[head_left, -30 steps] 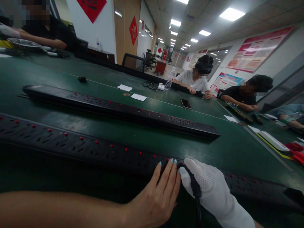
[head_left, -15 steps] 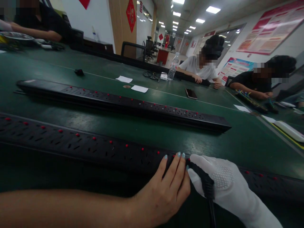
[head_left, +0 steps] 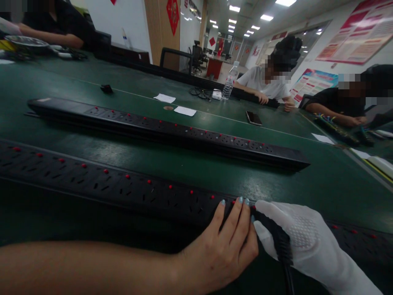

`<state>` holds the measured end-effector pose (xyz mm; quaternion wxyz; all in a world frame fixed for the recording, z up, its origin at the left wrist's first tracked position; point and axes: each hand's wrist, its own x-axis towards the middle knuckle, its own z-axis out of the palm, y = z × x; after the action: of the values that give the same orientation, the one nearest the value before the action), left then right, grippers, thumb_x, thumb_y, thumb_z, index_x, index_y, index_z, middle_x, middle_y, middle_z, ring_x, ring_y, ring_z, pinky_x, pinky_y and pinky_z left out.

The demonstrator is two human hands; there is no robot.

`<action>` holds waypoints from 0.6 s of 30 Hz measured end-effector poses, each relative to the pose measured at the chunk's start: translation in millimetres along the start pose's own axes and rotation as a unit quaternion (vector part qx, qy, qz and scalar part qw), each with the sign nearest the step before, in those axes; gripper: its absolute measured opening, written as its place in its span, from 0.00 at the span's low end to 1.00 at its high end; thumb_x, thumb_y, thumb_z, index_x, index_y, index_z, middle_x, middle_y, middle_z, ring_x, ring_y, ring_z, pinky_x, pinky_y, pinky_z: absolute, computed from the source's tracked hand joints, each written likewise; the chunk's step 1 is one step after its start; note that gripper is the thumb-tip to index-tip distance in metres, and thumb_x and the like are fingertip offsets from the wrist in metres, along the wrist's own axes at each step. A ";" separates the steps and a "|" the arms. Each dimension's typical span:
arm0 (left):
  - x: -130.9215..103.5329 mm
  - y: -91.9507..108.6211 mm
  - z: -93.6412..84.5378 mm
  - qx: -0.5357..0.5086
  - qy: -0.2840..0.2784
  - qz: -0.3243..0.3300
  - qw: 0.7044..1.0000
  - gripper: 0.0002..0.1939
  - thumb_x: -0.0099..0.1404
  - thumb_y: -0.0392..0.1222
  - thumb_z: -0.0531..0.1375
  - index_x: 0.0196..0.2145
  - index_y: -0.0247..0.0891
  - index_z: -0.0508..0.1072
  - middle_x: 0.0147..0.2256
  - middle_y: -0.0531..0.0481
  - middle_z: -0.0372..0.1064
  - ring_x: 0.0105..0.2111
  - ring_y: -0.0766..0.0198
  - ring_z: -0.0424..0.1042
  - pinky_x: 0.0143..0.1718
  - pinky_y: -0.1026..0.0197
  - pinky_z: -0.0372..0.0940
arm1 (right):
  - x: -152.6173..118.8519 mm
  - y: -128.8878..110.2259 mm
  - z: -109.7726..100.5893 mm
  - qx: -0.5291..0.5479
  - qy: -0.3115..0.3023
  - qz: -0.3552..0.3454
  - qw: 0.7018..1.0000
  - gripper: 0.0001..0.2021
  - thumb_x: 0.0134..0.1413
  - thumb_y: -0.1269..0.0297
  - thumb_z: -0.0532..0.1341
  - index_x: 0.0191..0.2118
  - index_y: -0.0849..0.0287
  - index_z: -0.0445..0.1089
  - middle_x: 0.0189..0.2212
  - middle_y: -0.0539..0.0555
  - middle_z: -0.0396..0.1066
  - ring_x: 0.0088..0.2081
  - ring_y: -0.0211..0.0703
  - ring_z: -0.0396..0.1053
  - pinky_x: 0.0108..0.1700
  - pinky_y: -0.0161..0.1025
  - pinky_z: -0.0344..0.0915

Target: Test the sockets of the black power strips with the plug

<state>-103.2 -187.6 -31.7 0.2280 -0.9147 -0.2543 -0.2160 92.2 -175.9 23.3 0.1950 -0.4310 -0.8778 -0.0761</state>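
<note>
A long black power strip (head_left: pixel 123 186) with a row of red lights runs across the front of the table. My left hand (head_left: pixel 225 246), bare, lies over the strip with its fingers stretched out and slightly apart on the top face; its thumb is hidden. Right beside it, my right hand (head_left: pixel 303 233) in a white dotted glove is closed around a black power plug (head_left: pixel 276 233). The plug's front end is against the strip's socket face, though how deep its pins sit is hidden. Its cable (head_left: pixel 287 278) hangs down towards me.
A second black power strip (head_left: pixel 172 131) lies behind on the green table (head_left: pixel 208 178). Farther back are a phone (head_left: pixel 253 118), paper slips (head_left: pixel 184 111), a water bottle (head_left: pixel 229 82) and a small black object (head_left: pixel 107 89). Several people sit around the far edges.
The whole view has shifted, so the strips and hands appear farther right. Both hands keep the same places on the strip, and the plug stays in my right hand.
</note>
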 end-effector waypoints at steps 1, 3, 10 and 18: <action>0.1 -0.2 0.1 -0.001 0.000 0.000 1.000 0.18 0.66 0.40 0.47 0.50 0.27 0.62 0.53 0.32 0.60 0.55 0.43 0.57 0.48 0.47 0.58 | -1.9 1.5 0.6 -0.006 0.000 -0.012 1.000 0.11 0.49 0.62 0.57 0.39 0.59 0.68 0.25 0.53 0.72 0.23 0.41 0.68 0.24 0.37 0.65; 0.5 -0.6 0.3 -0.001 0.001 0.004 1.000 0.18 0.66 0.40 0.47 0.50 0.27 0.62 0.53 0.32 0.60 0.55 0.44 0.58 0.48 0.47 0.58 | -4.9 4.4 1.7 -0.024 -0.001 -0.049 0.999 0.14 0.49 0.62 0.57 0.42 0.60 0.66 0.26 0.55 0.72 0.24 0.43 0.69 0.24 0.39 0.66; 0.4 0.5 -0.6 0.002 0.000 0.004 1.000 0.18 0.66 0.39 0.47 0.50 0.28 0.62 0.52 0.34 0.61 0.55 0.45 0.58 0.50 0.48 0.57 | -3.3 5.3 2.0 -0.044 0.002 -0.077 0.996 0.14 0.49 0.64 0.57 0.42 0.64 0.64 0.27 0.57 0.73 0.25 0.44 0.71 0.26 0.39 0.68; 0.1 0.9 0.7 -0.002 0.000 0.001 1.000 0.18 0.66 0.38 0.47 0.50 0.27 0.62 0.53 0.32 0.60 0.55 0.44 0.58 0.48 0.48 0.59 | -2.9 4.2 2.3 -0.018 0.004 -0.069 0.997 0.14 0.49 0.64 0.57 0.42 0.63 0.65 0.29 0.58 0.73 0.26 0.44 0.71 0.27 0.39 0.69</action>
<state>-102.5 -187.9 -32.5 0.2263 -0.9154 -0.2531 -0.2163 96.5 -174.7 19.9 0.1849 -0.3727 -0.9031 -0.1064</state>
